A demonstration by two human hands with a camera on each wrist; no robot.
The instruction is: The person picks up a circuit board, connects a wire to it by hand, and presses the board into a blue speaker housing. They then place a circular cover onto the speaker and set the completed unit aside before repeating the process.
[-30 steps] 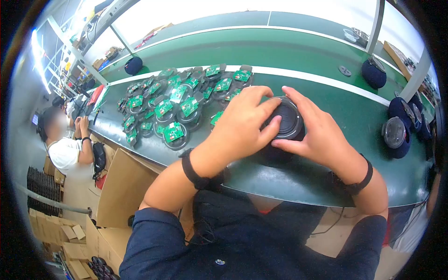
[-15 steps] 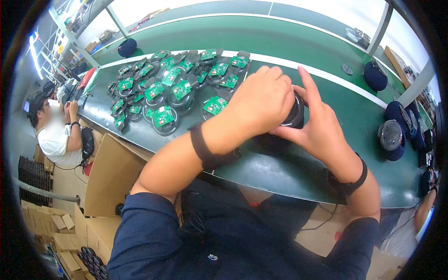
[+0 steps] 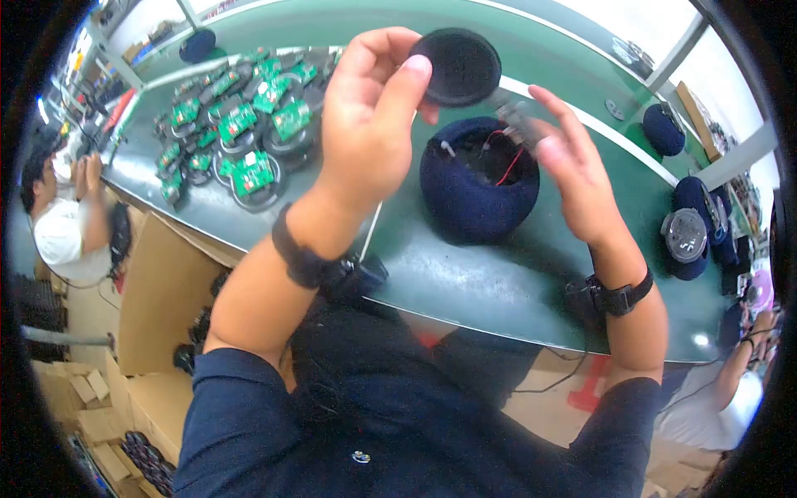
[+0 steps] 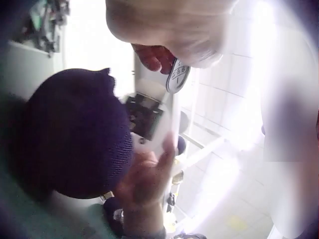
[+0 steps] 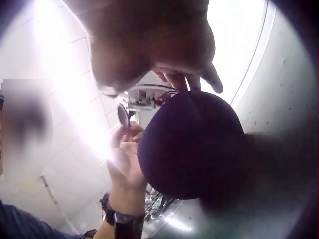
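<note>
Drawn apart now, the left hand (image 3: 369, 116) and right hand (image 3: 573, 162) expose an opening that, a second ago, lay covered by a dark round top with both hands around it. Green worktop (image 3: 465, 286) carries the work; toward its far left corner lies a crowded pile of green boards (image 3: 237, 123), probably kept there as stock within the left hand's reach. One dark-blue fabric body (image 3: 477, 203) rests on the worktop, between near edge and far white strip, with its hollow facing up, presumably so that its inside stays reachable. Above and behind it hangs a black disc (image 3: 458, 68), pinched at its left rim between the left thumb and fingers, perhaps to keep its face untouched. Thumb and fingers of the right hand stand narrowly about a blurred grey part (image 3: 516, 123) and seem to pinch it, though the blur hides the exact contact. Thin red wires (image 3: 509, 168) show in the hollow and rise toward that part, likely why it is held so near; the earlier frame shows neither the wires nor the grey part.
</note>
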